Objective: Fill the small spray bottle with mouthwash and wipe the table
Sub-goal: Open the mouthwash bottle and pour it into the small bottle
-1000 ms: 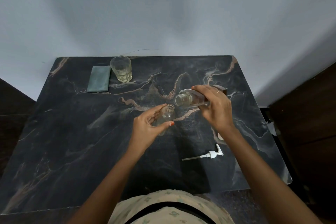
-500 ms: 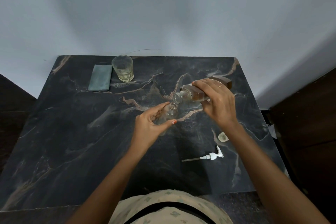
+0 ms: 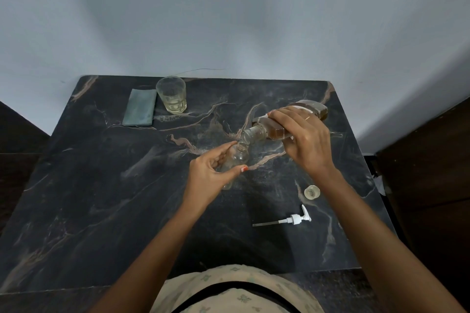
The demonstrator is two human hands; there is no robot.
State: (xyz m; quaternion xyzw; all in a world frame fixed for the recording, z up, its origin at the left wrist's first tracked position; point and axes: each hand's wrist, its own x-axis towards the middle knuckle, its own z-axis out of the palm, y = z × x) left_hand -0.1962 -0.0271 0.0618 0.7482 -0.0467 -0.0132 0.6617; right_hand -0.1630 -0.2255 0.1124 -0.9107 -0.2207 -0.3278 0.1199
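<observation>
A small clear spray bottle (image 3: 236, 157) stands without its top near the middle of the dark marble table (image 3: 101, 198). My left hand (image 3: 212, 175) grips its body between thumb and fingers. My right hand (image 3: 302, 140) holds a larger clear bottle of brown mouthwash (image 3: 274, 128), tipped down to the left so its open mouth sits right above the small bottle's neck. The white spray pump (image 3: 295, 219) with its dip tube lies on the table at the front right. A folded grey-green cloth (image 3: 140, 110) lies at the back left.
A glass tumbler (image 3: 171, 95) with a little pale liquid stands next to the cloth at the back. A small clear cap (image 3: 311, 191) lies near my right wrist. Dark wooden furniture (image 3: 432, 185) flanks the table's right side. A pale wall rises behind.
My right hand has tipped the mouthwash bottle steeper, its base rising and its mouth dropping onto the small bottle's neck. My left hand has stayed on the small bottle.
</observation>
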